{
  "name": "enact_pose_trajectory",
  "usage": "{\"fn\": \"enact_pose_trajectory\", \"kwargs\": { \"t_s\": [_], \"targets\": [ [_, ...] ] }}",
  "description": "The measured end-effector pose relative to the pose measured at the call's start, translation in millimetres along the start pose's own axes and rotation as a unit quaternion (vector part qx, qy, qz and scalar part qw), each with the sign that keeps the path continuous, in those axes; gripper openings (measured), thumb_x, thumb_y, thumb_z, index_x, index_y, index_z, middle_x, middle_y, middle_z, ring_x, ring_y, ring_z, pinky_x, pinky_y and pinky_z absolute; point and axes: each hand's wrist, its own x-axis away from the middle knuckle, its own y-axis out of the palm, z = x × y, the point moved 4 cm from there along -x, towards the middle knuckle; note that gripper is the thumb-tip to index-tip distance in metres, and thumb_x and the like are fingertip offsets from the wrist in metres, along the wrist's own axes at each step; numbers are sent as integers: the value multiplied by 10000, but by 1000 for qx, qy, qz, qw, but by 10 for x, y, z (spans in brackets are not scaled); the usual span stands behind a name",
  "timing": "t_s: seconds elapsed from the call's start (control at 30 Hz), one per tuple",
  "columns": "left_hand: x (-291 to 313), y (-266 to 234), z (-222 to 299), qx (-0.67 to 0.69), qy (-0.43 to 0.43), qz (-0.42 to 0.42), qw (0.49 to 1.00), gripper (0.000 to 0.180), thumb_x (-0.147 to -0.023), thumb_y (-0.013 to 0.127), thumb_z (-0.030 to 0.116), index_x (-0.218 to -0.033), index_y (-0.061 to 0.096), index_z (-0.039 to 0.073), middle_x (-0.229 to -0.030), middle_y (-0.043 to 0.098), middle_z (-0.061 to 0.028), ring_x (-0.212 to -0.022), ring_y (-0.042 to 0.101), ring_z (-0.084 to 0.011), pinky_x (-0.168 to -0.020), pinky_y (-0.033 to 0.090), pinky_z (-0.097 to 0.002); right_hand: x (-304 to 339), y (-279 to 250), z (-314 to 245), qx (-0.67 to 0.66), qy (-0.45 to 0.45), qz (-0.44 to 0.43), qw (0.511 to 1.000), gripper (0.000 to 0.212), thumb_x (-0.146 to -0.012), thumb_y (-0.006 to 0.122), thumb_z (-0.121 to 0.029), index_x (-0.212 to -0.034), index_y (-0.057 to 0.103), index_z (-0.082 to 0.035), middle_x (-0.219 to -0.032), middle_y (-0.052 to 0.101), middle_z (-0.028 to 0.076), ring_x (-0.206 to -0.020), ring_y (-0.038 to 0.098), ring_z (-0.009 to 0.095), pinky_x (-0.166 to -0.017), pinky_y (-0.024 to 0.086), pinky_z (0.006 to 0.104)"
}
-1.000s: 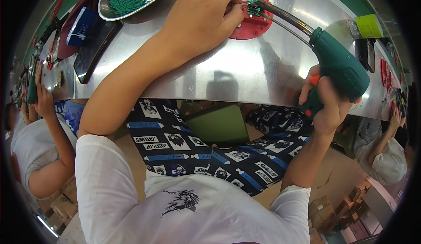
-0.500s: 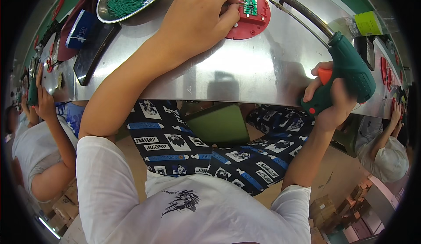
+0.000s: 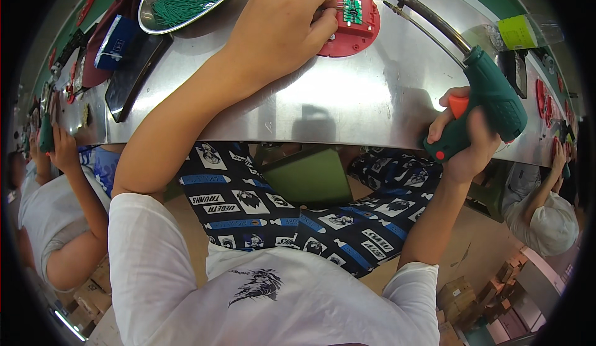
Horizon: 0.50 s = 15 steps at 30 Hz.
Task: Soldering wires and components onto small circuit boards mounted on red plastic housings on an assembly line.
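Observation:
A round red plastic housing [image 3: 361, 40] lies on the metal table at the far middle, with a small green circuit board [image 3: 352, 12] on it. My left hand [image 3: 282, 26] rests over the housing's left side. Its thumb and forefinger are pinched on thin wires [image 3: 339, 7] at the board's left edge; the fingers partly hide them. In my right hand [image 3: 475, 138] is a green soldering gun [image 3: 496, 97] with an orange trigger, my fingers wrapped round its handle. The gun's dark curved tip and thin feed tube point left, just right of the housing, apart from it.
A metal bowl [image 3: 147, 20] of green wires stands at the far left. Beside it lie a dark phone-like slab [image 3: 133, 79] and a blue packet [image 3: 113, 41]. A bottle with a yellow-green label [image 3: 517, 32] lies far right. Co-workers sit at both sides.
The soldering gun's tip sits slightly farther from the circuit board than before. My left hand keeps its pinch, and the view has shifted a little.

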Motion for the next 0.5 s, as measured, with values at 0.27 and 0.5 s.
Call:
{"fn": "enact_pose_trajectory", "kwargs": {
  "t_s": [0.27, 0.5],
  "targets": [
    [-28, 81, -35, -8, 42, 24, 999, 123, -814, 647, 116, -861, 695, 13, -778, 658, -164, -685, 640, -356, -663, 519, -436, 29, -48, 31, -7, -4, -18, 1000, 484, -914, 578, -191, -1247, 487, 148, -992, 615, 274, -489, 585, 211, -427, 468, 294],
    [-135, -53, 212, 36, 22, 2, 999, 62, -786, 656, 39, -793, 641, -20, -746, 631, -179, -652, 622, -368, -586, 507, -432, 109, -58, -17, -44, 23, -78, 996, 433, -877, 608, -16, -1288, 510, 80, -1085, 652, 214, -855, 653, 253, -481, 502, 313]
  ]
}}
